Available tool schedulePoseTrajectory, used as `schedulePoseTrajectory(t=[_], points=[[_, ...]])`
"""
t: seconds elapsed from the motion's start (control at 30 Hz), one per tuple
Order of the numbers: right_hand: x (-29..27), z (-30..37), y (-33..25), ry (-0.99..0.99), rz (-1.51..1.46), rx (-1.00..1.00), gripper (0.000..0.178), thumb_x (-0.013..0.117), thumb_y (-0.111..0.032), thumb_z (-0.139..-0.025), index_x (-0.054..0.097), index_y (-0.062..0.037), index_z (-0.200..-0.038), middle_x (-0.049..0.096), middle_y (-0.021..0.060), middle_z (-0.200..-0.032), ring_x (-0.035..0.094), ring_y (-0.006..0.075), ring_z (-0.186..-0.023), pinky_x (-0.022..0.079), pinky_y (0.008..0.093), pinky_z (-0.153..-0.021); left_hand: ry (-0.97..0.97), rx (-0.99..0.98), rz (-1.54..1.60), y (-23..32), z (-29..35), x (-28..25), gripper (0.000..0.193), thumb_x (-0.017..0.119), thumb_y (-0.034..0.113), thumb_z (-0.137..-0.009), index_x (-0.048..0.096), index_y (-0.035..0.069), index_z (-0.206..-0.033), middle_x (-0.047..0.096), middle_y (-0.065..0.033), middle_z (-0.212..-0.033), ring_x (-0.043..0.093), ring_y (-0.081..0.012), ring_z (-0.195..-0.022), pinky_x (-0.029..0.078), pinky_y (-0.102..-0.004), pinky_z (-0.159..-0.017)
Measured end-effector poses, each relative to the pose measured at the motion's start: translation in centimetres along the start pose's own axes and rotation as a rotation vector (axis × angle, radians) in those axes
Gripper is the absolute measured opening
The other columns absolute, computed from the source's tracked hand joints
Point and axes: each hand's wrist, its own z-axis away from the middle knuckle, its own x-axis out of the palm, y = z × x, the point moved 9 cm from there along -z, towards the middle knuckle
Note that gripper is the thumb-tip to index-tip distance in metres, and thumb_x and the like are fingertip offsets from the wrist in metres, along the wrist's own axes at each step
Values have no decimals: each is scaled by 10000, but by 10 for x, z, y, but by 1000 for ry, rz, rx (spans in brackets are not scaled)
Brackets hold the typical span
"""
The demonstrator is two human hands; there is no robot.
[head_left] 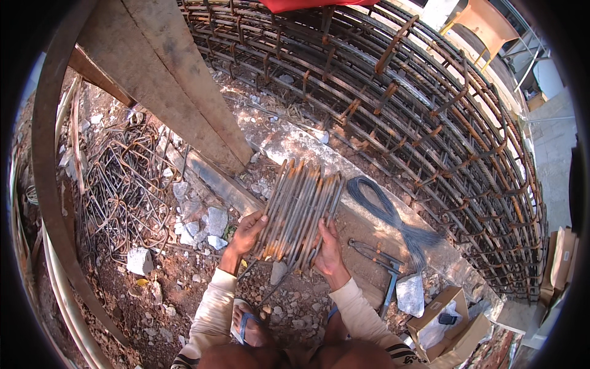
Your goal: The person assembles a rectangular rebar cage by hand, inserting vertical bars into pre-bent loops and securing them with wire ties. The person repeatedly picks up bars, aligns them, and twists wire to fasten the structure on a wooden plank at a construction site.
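Note:
Between my two hands is a bundle of rusty steel rebar stirrups (294,212), stacked side by side. My left hand (247,232) grips the bundle's left side, thumb on top. On the opposite side my right hand (329,251) clasps it, fingers mostly hidden beneath the bars. Just right of the bundle lies a looped coil of dark tie wire (376,200) on a concrete strip. Pincers (367,248) with dark handles rest on a board near my right hand, beside a blue metal tool (391,284).
A long rebar cage (393,111) curves across the back and right. Loose bent stirrups (126,190) pile up at left. A rusty steel beam (178,74) slants in from upper left. Stones (140,261) litter the dirt. An open cardboard box (437,320) sits at lower right.

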Motion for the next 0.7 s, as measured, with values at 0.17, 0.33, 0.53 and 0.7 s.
schedulePoseTrajectory(t=[0.17,0.33,0.53,0.7], points=[[12,11,-10,27,-212,74,595,529,-325,-1083,281,-168,-1600,568,67,-1338,630,172,-950,590,366,-788,-19,-10,-20,-4,-7,-3,391,519,240,-1091,597,-36,-1356,729,-66,-1048,653,-110,-749,525,-235,-690],[16,8,-11,23,-276,42,579,516,-330,-1084,287,-194,-1597,487,141,-1506,648,221,-999,589,391,-857,0,40,11,6,-11,-7,349,563,223,-1073,630,-32,-1303,710,-19,-1003,614,-61,-796,497,-234,-698],[23,12,-10,-23,-285,3,562,473,-271,-1097,255,-187,-1608,489,163,-1507,636,238,-1163,586,415,-898,-25,-24,57,-2,-9,-7,414,580,198,-1062,579,-42,-1400,713,-55,-1134,632,-88,-961,509,-267,-830],[32,13,-24,-67,-300,-61,583,452,-248,-1103,209,-158,-1625,502,202,-1495,615,236,-1233,587,390,-912,-69,68,62,0,-7,-7,414,602,198,-1051,592,-38,-1392,716,-76,-1172,644,-109,-1005,515,-274,-883]])
